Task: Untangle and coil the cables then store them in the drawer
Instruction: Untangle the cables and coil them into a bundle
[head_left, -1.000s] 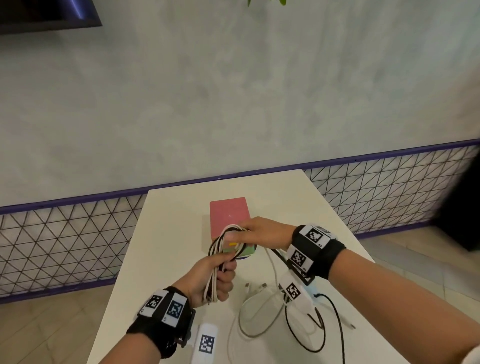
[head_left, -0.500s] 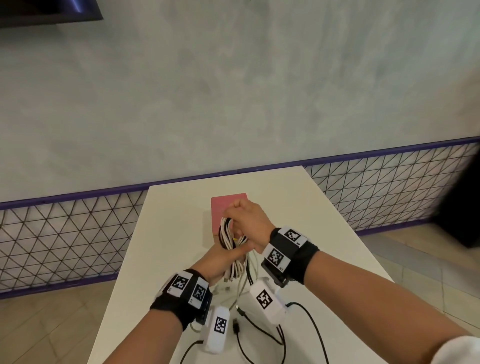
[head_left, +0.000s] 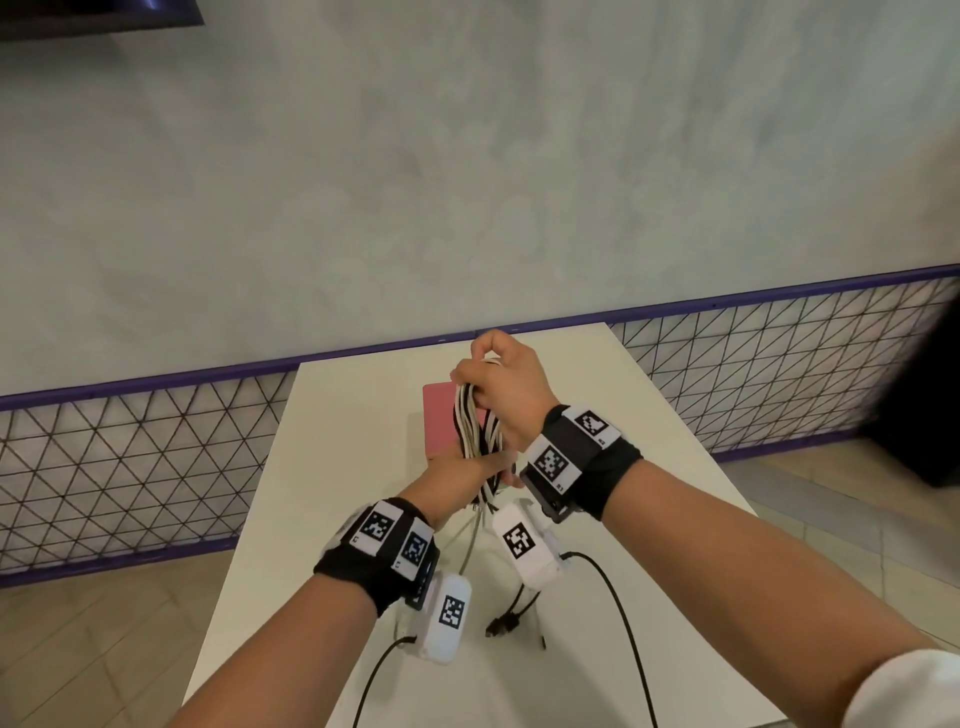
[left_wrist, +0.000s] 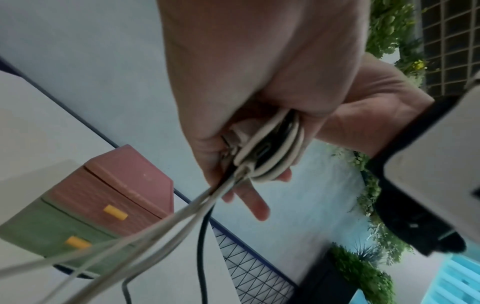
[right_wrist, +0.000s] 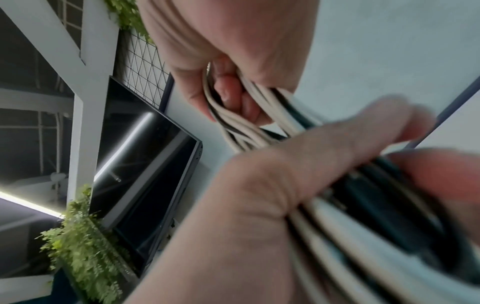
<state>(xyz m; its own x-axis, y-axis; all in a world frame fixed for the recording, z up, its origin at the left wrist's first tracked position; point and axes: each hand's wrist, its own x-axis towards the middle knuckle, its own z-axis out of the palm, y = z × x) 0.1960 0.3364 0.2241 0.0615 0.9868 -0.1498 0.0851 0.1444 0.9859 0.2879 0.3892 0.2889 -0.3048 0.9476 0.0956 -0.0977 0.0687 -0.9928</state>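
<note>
A bundle of white and black cables (head_left: 474, 427) hangs upright above the white table (head_left: 332, 447), folded into long loops. My right hand (head_left: 488, 364) grips its top end, fingers curled round the loops (right_wrist: 233, 123). My left hand (head_left: 483, 465) grips the lower end, where the loops (left_wrist: 272, 156) are pinched between thumb and fingers. Loose white and black tails (left_wrist: 161, 230) trail down from the left hand. Behind the bundle stands a small drawer unit (head_left: 439, 421), pink on top (left_wrist: 124, 181) and green below, with yellow handles. Both drawers look closed.
A black plug end (head_left: 501, 626) dangles near the table under my wrists. The table's left edge (head_left: 244, 525) and far edge are close. A grey wall with a purple-framed mesh panel (head_left: 130, 457) lies beyond; potted plants (left_wrist: 363, 273) stand nearby.
Both hands rose and moved farther out over the table. The bundle swung upright, right hand now on top. The loose cable that lay on the table has been drawn up.
</note>
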